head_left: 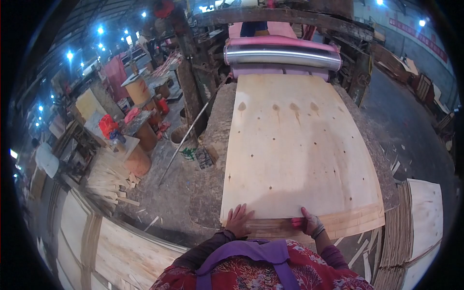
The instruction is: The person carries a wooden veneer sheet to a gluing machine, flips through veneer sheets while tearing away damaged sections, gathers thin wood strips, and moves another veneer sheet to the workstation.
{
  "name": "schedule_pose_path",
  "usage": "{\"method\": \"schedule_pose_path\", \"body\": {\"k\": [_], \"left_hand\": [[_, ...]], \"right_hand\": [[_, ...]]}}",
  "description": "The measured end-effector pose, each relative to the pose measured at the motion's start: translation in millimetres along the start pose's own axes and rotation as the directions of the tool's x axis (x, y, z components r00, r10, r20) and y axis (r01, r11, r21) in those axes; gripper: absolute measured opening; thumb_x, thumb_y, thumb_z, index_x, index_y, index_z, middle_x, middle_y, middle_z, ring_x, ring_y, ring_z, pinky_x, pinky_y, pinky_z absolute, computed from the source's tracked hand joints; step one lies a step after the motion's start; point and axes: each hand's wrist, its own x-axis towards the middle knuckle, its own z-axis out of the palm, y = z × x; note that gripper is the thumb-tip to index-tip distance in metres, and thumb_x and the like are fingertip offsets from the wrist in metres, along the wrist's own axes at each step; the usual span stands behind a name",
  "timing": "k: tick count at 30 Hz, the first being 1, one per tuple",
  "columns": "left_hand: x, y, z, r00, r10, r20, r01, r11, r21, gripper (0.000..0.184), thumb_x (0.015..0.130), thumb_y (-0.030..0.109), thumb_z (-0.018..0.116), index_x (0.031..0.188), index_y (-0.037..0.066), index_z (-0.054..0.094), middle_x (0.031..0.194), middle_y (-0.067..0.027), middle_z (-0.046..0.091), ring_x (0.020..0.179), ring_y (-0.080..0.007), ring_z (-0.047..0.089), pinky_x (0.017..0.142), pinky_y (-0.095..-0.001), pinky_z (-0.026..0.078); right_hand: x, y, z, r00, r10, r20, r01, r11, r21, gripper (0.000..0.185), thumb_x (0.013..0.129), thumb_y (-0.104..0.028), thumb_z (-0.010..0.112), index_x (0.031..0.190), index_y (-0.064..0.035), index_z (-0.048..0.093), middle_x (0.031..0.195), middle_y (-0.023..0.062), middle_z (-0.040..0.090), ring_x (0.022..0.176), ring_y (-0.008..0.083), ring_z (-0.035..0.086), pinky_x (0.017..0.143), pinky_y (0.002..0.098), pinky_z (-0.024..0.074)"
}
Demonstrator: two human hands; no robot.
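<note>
A large pale wood veneer sheet [295, 159], dotted with dark knots, lies on top of a stack in front of me. Its far edge reaches a shiny metal roller [285, 58]. My left hand [239, 221] rests flat with spread fingers on the sheet's near left corner. At the near edge, my right hand [309, 224] is closed, its thumb over the top sheet and its fingers curled at the border. Something pinkish-red shows on those fingers. Below, the edges of more veneer sheets [348, 220] stick out slightly.
Stacked veneer stands at the right [425, 217] and lower left [130, 251]. A long pole [186, 137] leans left of the stack near a bucket [181, 135]. Wood scraps [108, 183] lie on the floor. Another person [46, 159] is at the far left.
</note>
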Motion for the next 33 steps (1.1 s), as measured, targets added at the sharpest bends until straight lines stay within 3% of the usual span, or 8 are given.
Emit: {"method": "schedule_pose_path", "body": {"k": [2,7,10,12,21,24,26,33], "left_hand": [[0,1,-1,1.000,-0.016,0.013,0.016,1.000,0.007,0.088,0.055,0.035,0.074,0.131,0.027,0.032,0.141,-0.0121,0.016,0.130,-0.0325,0.012,0.101,-0.0555,0.012],[-6,9,1,0.998,-0.064,0.008,0.063,0.996,0.068,0.087,0.055,0.038,0.073,0.131,0.027,0.032,0.140,-0.0141,0.015,0.129,-0.0362,0.012,0.100,-0.0567,0.012],[-22,1,20,0.988,-0.130,-0.080,0.137,0.987,0.083,0.089,0.057,0.047,0.070,0.132,0.023,0.031,0.139,-0.0209,0.013,0.128,-0.0410,0.012,0.099,-0.0582,0.012],[-30,-4,34,0.919,-0.174,-0.355,0.192,0.981,0.018,0.094,0.057,0.056,0.066,0.132,0.014,0.030,0.136,-0.0278,0.014,0.126,-0.0448,0.014,0.097,-0.0590,0.013],[-45,-3,53,0.837,-0.328,-0.439,0.402,0.912,0.084,0.099,0.060,0.071,0.053,0.129,0.002,0.033,0.131,-0.0315,0.025,0.122,-0.0451,0.025,0.093,-0.0615,0.019],[-44,-6,57,0.837,-0.292,-0.462,0.417,0.887,0.196,0.104,0.055,0.071,0.057,0.128,0.001,0.034,0.133,-0.0291,0.024,0.124,-0.0419,0.024,0.094,-0.0599,0.019],[-46,-4,53,0.845,-0.302,-0.441,0.411,0.895,0.175,0.102,0.055,0.067,0.060,0.129,0.002,0.033,0.134,-0.0278,0.024,0.125,-0.0416,0.024,0.094,-0.0598,0.019],[-43,7,22,0.809,-0.490,-0.325,0.531,0.846,0.045,0.090,0.060,0.047,0.068,0.130,0.004,0.030,0.133,-0.0227,0.029,0.123,-0.0396,0.026,0.096,-0.0548,0.022]], "right_hand": [[-3,-2,6,0.999,-0.025,-0.023,0.025,1.000,-0.010,0.050,0.081,-0.050,0.051,0.091,-0.0012,0.057,0.076,0.0121,0.064,0.063,0.0229,0.062,0.061,0.0377,0.0508],[5,2,-6,1.000,0.000,0.004,-0.001,1.000,0.022,0.049,0.080,-0.048,0.053,0.099,-0.0028,0.052,0.078,0.0146,0.063,0.063,0.0247,0.061,0.062,0.0384,0.0503],[1,1,-2,0.999,-0.024,-0.041,0.025,1.000,0.011,0.046,0.080,-0.047,0.054,0.098,-0.0052,0.053,0.076,0.0147,0.062,0.061,0.0241,0.060,0.060,0.0384,0.0503],[-3,-2,4,0.997,-0.038,-0.069,0.039,0.999,0.004,0.044,0.080,-0.047,0.054,0.098,-0.0066,0.053,0.075,0.0146,0.062,0.059,0.0237,0.059,0.058,0.0382,0.0503],[23,-32,9,0.999,0.012,-0.051,-0.003,0.986,0.166,0.039,0.080,-0.045,0.056,0.098,-0.0113,0.052,0.071,0.0119,0.059,0.051,0.0202,0.053,0.050,0.0345,0.0463],[46,-63,21,1.000,-0.012,-0.006,0.013,0.980,0.198,0.035,0.080,-0.044,0.057,0.102,-0.0188,0.049,0.074,0.0118,0.059,0.052,0.0189,0.052,0.050,0.0335,0.0460],[58,-76,30,0.998,-0.020,-0.055,0.030,0.980,0.195,0.027,0.080,-0.042,0.057,0.092,-0.0194,0.046,0.068,0.0066,0.051,0.050,0.0147,0.041,0.046,0.0292,0.0381],[119,-118,26,0.994,-0.034,-0.100,0.043,0.995,0.089,0.041,0.078,-0.043,0.059,0.112,-0.0249,0.044,0.083,0.0106,0.059,0.063,0.0202,0.054,0.058,0.0363,0.0466]]}}
